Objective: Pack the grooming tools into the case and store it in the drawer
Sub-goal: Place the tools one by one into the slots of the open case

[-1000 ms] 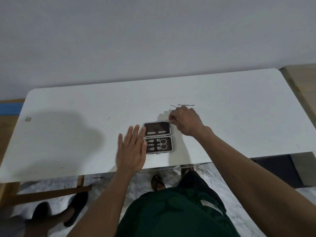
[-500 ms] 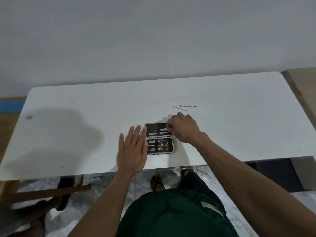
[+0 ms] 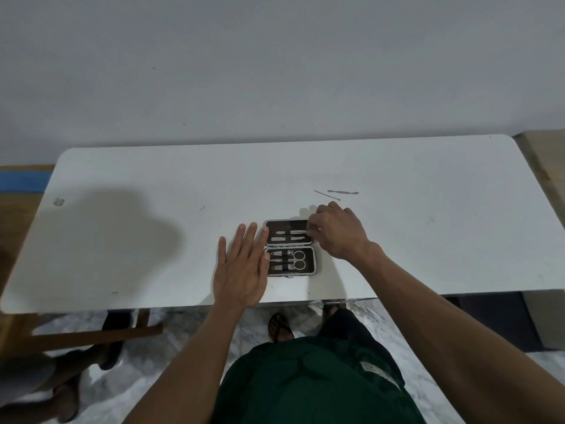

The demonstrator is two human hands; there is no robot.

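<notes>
The case (image 3: 289, 248) is lying open near the front edge of the desk (image 3: 153, 240), its long axis running side to side and both halves facing up. The left hand (image 3: 241, 269) is pressing flat, fingers spread, against the case's left edge. The right hand (image 3: 334, 232) is pinching a slim tool at the far half's right end, seemingly seating it under the strap. Beyond the case, two thin tools (image 3: 336, 193) are lying loose, pointing sideways too. They probably go in next; then closing up.
</notes>
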